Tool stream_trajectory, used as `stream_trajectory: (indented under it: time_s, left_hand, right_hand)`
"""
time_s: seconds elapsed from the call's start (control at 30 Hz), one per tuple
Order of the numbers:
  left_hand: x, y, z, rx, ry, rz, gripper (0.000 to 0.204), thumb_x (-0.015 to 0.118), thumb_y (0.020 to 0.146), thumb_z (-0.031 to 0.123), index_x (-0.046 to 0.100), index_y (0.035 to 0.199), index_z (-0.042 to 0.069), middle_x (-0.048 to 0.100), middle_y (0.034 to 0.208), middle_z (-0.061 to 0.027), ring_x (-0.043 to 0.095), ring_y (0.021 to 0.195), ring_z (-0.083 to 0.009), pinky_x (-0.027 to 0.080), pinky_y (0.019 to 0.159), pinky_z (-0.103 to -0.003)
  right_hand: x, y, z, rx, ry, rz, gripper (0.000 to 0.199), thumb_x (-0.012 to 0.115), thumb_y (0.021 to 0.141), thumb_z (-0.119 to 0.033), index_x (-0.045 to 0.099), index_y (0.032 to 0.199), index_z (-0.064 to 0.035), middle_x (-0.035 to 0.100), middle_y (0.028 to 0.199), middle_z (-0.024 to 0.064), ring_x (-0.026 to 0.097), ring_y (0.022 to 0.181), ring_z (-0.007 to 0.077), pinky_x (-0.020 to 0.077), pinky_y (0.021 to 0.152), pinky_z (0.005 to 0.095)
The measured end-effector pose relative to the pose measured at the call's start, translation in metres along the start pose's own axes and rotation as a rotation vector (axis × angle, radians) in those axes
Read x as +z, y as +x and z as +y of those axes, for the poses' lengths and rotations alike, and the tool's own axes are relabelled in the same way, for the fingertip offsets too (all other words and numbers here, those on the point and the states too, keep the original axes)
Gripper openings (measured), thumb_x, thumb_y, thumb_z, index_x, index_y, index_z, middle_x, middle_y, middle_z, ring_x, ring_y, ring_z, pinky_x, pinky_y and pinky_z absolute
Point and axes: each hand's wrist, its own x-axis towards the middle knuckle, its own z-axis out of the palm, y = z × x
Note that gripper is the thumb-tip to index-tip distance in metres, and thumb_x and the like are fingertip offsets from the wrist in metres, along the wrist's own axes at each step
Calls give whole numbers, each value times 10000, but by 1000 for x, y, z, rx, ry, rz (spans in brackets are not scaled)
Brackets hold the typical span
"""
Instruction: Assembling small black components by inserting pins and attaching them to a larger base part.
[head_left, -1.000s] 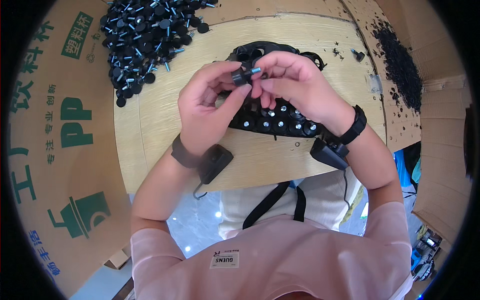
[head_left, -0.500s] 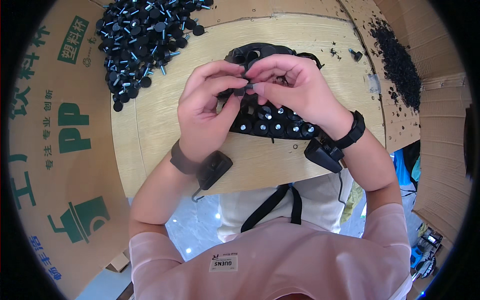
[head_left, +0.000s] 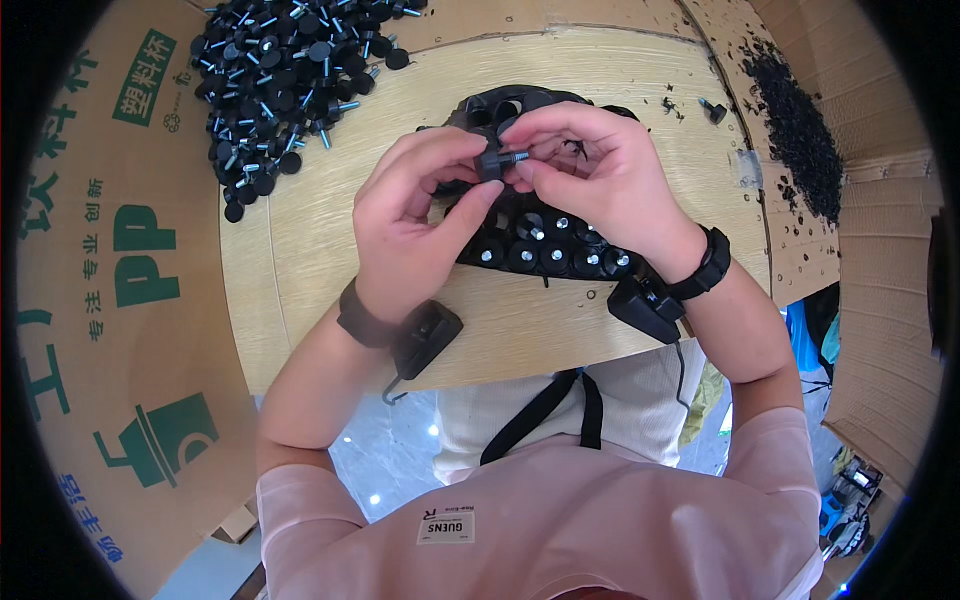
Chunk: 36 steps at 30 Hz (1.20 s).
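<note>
Over the middle of the table my left hand [head_left: 415, 190] pinches a black-headed screw [head_left: 489, 164] between thumb and fingers. Its threaded metal shank points to the right. Close to the shank's tip is my right hand [head_left: 600, 165], with its thumb just below it and its fingers curled. Small black bits show within the curl of the right hand; what the hand grips is unclear. Beneath both hands lies a black tray [head_left: 545, 271], where several black-headed screws sit in rows with shanks up. The hands hide part of it.
A heap of black-headed screws [head_left: 285, 85] lies at the far left. At the far right is a pile of small black pieces [head_left: 795, 125], with a single screw [head_left: 713, 111] nearer. Cardboard walls [head_left: 150, 300] stand on both sides of the table [head_left: 330, 230].
The threaded shank, covered before, now shows between my hands. My right fingers and thumb have drawn slightly off it, and the screw has risen a little in the view.
</note>
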Motion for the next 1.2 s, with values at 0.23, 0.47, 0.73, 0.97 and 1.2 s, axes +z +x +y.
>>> stream_trajectory:
  time_s: [0.23, 0.47, 0.73, 0.97, 1.2]
  left_hand:
    - [-3, -2, -2, 10, 48, -53, 385, 619, 794, -168, 559, 1155, -51, 510, 1235, -173, 583, 1076, -212, 507, 896, -309]
    - [1, 0, 1, -2, 6, 7, 344, 649, 796, -136, 597, 1127, -56, 532, 1197, -149, 594, 1016, -181, 517, 864, -281]
    - [1, 0, 0, -16, 31, 8, 305, 664, 809, -109, 612, 1104, -52, 534, 1205, -149, 596, 1009, -169, 514, 871, -273]
    - [2, 1, 1, -8, 51, -8, 297, 671, 804, -106, 619, 1090, -49, 558, 1163, -147, 603, 990, -170, 520, 850, -270]
    - [3, 0, 2, 24, 128, -30, 285, 686, 776, -106, 639, 1048, -35, 598, 1112, -154, 621, 981, -200, 530, 821, -280]
  right_hand:
    - [-1, -2, -3, 90, -9, -4, 197, 641, 843, 39, 651, 1040, 38, 677, 917, 62, 645, 849, 92, 538, 768, 230]
    - [-3, -2, 3, 44, -139, -39, 225, 585, 869, 71, 621, 1088, 35, 665, 987, 82, 666, 859, 130, 555, 773, 248]
    - [-4, -2, 3, 58, -182, -43, 218, 594, 867, 65, 616, 1083, 41, 665, 968, 77, 667, 853, 127, 551, 763, 240]
    - [-2, -3, -1, 61, -275, -4, 165, 663, 829, 44, 652, 993, 58, 672, 875, 63, 645, 801, 87, 529, 711, 211]
    - [-2, -3, -1, 49, -312, 33, 86, 648, 794, 70, 671, 876, 64, 668, 779, 51, 630, 720, 67, 516, 643, 200]
